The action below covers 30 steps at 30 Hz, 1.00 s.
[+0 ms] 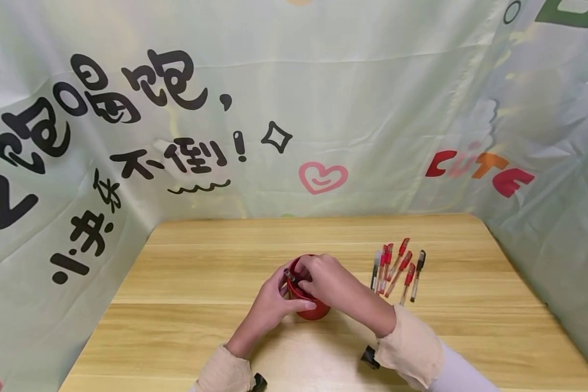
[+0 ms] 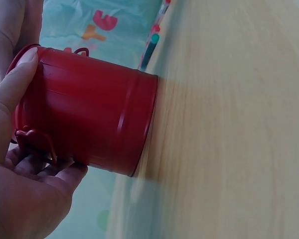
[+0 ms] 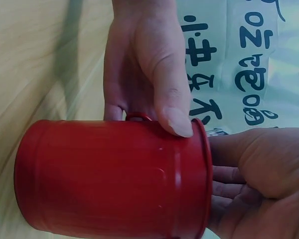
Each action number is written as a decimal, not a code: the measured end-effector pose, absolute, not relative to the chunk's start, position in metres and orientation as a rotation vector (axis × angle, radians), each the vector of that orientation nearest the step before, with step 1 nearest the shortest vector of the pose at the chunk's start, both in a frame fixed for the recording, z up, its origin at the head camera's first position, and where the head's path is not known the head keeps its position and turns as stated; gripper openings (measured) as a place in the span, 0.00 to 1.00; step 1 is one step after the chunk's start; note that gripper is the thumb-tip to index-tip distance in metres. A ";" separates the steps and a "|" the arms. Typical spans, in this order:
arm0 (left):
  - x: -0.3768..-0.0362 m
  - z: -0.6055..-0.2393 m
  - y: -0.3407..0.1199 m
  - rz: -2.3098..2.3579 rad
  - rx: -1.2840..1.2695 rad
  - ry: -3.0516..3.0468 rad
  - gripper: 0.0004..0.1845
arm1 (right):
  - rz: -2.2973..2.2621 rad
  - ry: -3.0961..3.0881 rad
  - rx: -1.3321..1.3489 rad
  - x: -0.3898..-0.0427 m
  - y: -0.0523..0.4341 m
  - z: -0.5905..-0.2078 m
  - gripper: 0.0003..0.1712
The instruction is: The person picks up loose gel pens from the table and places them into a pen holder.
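Note:
A small red metal bucket (image 1: 314, 311) with side loops stands on the table. My left hand (image 1: 270, 306) grips it from the left, thumb over the near side by the rim; in the left wrist view the fingers curl beneath a loop handle (image 2: 37, 142). Over the mouth is my right hand (image 1: 329, 279), its fingers reaching down inside. The right wrist view shows those fingers (image 3: 228, 181) going behind the rim, so whether they pinch anything is hidden. One pen (image 1: 289, 275) pokes out of the bucket at the left, beside my left hand's fingers.
Right of the bucket lie several clear-barrelled pens with red caps (image 1: 405, 260), a black-capped pen (image 1: 418, 275) and a grey-ended pen (image 1: 375, 269). The wooden table (image 1: 201, 272) meets a printed cloth backdrop (image 1: 397, 109) behind and at both sides.

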<state>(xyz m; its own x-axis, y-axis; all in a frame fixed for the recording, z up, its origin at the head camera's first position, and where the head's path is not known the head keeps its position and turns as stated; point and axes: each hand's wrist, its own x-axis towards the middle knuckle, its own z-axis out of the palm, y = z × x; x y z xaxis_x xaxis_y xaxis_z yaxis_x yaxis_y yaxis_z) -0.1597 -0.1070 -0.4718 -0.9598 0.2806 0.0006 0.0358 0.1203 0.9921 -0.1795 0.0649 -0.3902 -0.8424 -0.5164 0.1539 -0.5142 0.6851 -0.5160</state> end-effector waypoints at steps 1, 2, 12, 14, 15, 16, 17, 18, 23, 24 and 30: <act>-0.159 -0.472 -0.107 1.941 0.321 2.209 0.46 | -0.895 2.869 -0.871 -0.179 0.066 -0.389 0.09; -0.159 -0.472 -0.107 1.939 0.320 2.211 0.45 | -0.909 2.862 -0.862 -0.178 0.067 -0.387 0.09; -0.161 -0.475 -0.106 1.928 0.352 2.230 0.45 | -1.042 3.005 -0.782 -0.180 0.103 -0.380 0.15; -0.161 -0.475 -0.107 1.933 0.359 2.240 0.46 | -1.038 3.045 -0.746 -0.184 0.116 -0.382 0.16; -0.162 -0.476 -0.107 1.934 0.364 2.246 0.46 | -1.031 3.065 -0.725 -0.185 0.124 -0.383 0.16; -0.162 -0.476 -0.106 1.937 0.362 2.243 0.46 | -1.012 3.083 -0.699 -0.187 0.131 -0.384 0.16; -0.163 -0.476 -0.106 1.940 0.356 2.239 0.47 | -1.000 3.094 -0.673 -0.188 0.138 -0.386 0.16; -0.164 -0.476 -0.106 1.947 0.358 2.233 0.47 | -0.987 3.104 -0.648 -0.190 0.146 -0.388 0.16; -0.164 -0.477 -0.106 1.971 0.351 2.210 0.48 | -0.930 3.106 -0.511 -0.196 0.182 -0.399 0.18; -0.163 -0.477 -0.106 1.974 0.351 2.206 0.48 | -0.920 3.105 -0.476 -0.198 0.189 -0.401 0.18; -0.162 -0.477 -0.106 1.976 0.346 2.209 0.48 | -0.837 3.068 -0.262 -0.205 0.222 -0.411 0.23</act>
